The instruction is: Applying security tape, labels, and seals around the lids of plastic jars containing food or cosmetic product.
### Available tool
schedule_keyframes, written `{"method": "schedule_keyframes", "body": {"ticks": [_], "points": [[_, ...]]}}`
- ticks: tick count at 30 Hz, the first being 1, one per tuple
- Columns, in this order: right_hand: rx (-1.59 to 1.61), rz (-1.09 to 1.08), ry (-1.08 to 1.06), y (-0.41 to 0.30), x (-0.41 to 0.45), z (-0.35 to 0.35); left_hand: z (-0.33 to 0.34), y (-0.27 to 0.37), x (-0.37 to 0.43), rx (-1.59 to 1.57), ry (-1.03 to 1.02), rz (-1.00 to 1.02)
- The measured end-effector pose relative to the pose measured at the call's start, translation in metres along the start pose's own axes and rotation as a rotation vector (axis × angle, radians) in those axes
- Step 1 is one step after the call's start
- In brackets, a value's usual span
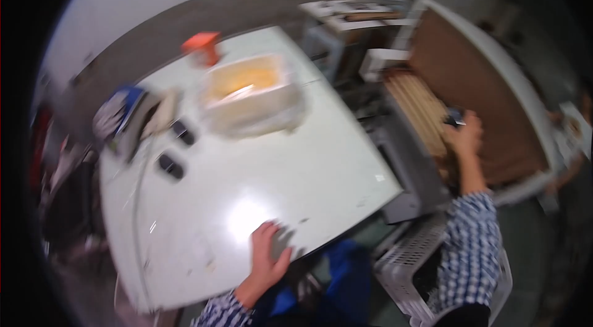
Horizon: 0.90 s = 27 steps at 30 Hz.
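Observation:
My right hand (465,135) is stretched out to the right, its fingers around a small dark piece (454,117) with a shiny face. It is beside a row of ribbed yellowish strips (414,104) and in front of a large brown panel (463,77) with a pale frame. My left hand (268,257) is at the near edge of the white table (333,174), fingers apart and holding nothing. Two small dark oval pieces, one nearer (171,166) and one farther (183,132), lie on the table's left half. Blur hides the finer detail.
A plastic-lined white box (259,111) with yellow contents stands on the table, near an orange container (204,47). Gloves or cloths (113,114) lie at the left edge. A grey machine-like housing (412,174) adjoins the table; below my right arm is a perforated plastic crate (403,276).

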State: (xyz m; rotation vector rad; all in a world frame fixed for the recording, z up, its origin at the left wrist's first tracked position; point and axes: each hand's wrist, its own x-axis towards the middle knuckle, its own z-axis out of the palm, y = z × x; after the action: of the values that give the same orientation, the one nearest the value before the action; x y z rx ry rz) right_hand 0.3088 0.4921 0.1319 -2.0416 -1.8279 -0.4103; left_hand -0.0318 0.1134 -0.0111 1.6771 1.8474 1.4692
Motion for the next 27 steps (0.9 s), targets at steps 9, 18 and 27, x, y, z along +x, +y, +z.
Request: {"method": "schedule_keyframes", "body": {"ticks": [9,18,27], "points": [[0.762,-0.873,-0.331,-0.122,-0.283,0.010,-0.130,-0.050,-0.001,0.163,0.241,-0.189],[0.913,-0.831,-0.415,-0.197,-0.382,0.031,-0.206,-0.196,0.060,0.355,0.428,-0.445],[0.718,-0.790,-0.363,-0.205,-0.396,0.042,-0.192,-0.217,0.100,0.359,0.436,-0.618]]}}
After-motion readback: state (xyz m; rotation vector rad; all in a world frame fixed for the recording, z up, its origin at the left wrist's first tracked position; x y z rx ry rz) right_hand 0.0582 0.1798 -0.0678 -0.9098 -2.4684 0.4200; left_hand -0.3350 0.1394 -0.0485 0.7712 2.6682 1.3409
